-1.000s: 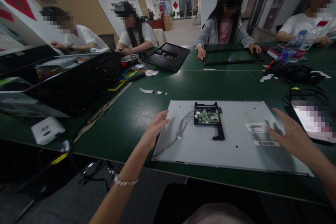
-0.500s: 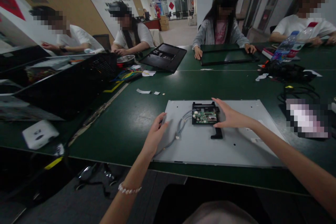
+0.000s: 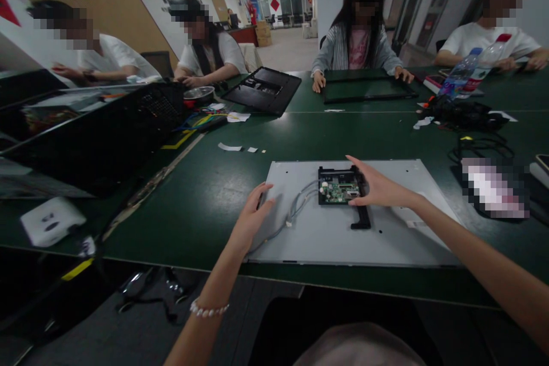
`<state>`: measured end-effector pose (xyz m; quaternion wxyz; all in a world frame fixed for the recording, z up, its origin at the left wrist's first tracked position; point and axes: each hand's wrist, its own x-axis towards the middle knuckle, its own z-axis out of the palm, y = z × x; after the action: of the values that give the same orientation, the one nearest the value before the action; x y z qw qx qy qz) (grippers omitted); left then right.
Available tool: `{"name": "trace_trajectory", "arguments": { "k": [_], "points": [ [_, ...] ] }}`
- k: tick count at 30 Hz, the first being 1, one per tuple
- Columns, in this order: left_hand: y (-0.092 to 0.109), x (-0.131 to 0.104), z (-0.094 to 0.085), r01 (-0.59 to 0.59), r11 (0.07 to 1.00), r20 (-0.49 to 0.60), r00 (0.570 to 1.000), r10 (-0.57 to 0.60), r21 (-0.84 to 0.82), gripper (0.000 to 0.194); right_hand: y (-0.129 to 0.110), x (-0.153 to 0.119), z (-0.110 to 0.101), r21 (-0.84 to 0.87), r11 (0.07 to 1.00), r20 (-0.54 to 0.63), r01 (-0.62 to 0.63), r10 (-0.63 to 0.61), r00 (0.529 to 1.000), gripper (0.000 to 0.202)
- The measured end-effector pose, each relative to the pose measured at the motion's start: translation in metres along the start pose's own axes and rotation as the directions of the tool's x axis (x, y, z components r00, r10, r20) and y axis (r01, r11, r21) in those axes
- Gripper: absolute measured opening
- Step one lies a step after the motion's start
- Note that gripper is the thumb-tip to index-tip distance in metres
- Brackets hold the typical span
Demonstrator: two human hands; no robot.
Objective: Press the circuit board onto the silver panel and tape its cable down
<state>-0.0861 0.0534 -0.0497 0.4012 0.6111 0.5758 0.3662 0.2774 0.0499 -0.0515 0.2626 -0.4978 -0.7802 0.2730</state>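
Black bracket in right hand

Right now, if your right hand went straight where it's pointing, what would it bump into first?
Most likely the black bracket around the green circuit board. The right hand curves around the bracket's right side; the view doesn't clearly show whether they touch.

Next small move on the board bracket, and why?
Probably ease the black bracket slightly with the right hand, leaving slack in the grey cables: that hand spans the bracket's right end, and the cables join the circuit board's left side.
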Motion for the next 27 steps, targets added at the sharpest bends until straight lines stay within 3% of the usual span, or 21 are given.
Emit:
{"name": "trace_trajectory", "arguments": {
  "k": [6, 10, 14, 18, 23, 27],
  "points": [
    [-0.003, -0.001, -0.004, -0.046, 0.997, 0.073, 0.996, 0.042, 0.055, 0.045, 0.002, -0.025, -0.004, 0.034, 0.998, 0.0, -0.051, 0.051, 0.999, 0.117],
    [-0.012, 0.002, -0.003, -0.162, 0.957, 0.148, 0.981, 0.129, 0.24, 0.049, 0.004, -0.032, 0.0, 0.049, 0.997, -0.016, -0.054, 0.055, 0.998, 0.115],
    [-0.01, -0.003, 0.001, -0.287, 0.809, 0.267, 0.949, 0.167, 0.512, 0.051, 0.009, -0.033, 0.005, 0.01, 1.0, -0.067, -0.021, 0.021, 0.998, 0.113],
    [-0.003, -0.013, 0.005, -0.308, 0.658, 0.309, 0.944, 0.119, 0.687, 0.055, 0.01, -0.036, 0.005, -0.052, 0.999, -0.055, -0.007, 0.004, 0.998, 0.109],
    [0.0, -0.018, 0.009, -0.308, 0.61, 0.305, 0.946, 0.113, 0.73, 0.055, 0.008, -0.04, 0.003, -0.082, 0.996, -0.05, -0.021, 0.017, 0.999, 0.107],
    [0.016, -0.012, 0.018, -0.338, 0.627, 0.326, 0.935, 0.14, 0.702, 0.064, 0.01, -0.04, 0.006, -0.083, 0.996, -0.064, -0.019, 0.013, 0.998, 0.107]
  ]
}}
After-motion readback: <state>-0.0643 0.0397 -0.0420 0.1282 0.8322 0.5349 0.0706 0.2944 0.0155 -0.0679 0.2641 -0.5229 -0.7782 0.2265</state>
